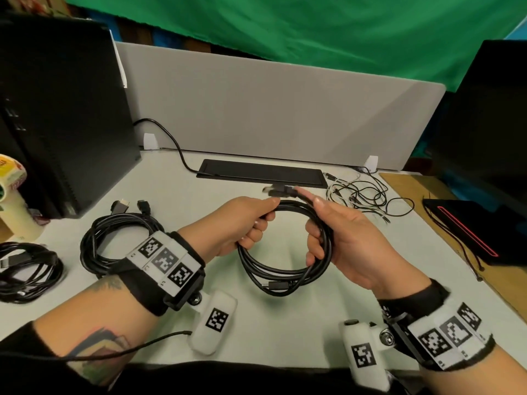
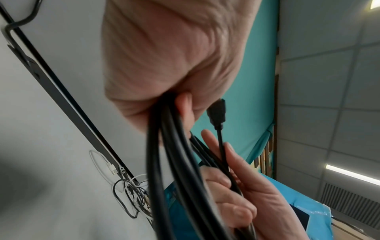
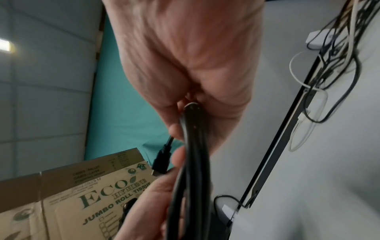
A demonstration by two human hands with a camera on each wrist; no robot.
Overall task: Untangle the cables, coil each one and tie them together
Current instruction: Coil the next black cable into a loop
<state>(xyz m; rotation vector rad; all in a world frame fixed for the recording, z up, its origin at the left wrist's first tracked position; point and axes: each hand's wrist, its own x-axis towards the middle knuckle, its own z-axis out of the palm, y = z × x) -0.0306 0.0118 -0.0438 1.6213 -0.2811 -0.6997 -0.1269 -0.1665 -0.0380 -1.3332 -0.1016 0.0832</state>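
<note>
Desk: your white desk (image 1: 176, 195) carries two black coils already wound at your left, one (image 1: 114, 238) just beside your left wrist and one (image 1: 27, 269) at the desk's edge; a thin tangle of black and white cables (image 1: 362, 195) lies far right, well apart from both hands.
Coil in hand: the black coil (image 1: 282, 269) hangs above the desk between your hands, its ring facing you, lower arc nearest you, top arc at your fingertips.
Left hand: your left hand (image 1: 245, 220) is curled round the coil's left side, thumb on top, clamped on the strands.
Right hand: your right hand (image 1: 339, 240) has its fingers wrapped round the right side, holding the bundle from inside the ring.
Free end: the connector (image 1: 278, 191) sticks out leftward above the ring's top, between your two thumbs; its long axis runs across you, left to right.
Key relation: the plug sits just above your left thumb and index, so I judge the left hand nearer for tucking the tail round the bundle while the right holds the ring steady.
Risk: loosen either grip and the loops will likely spring apart.
</note>
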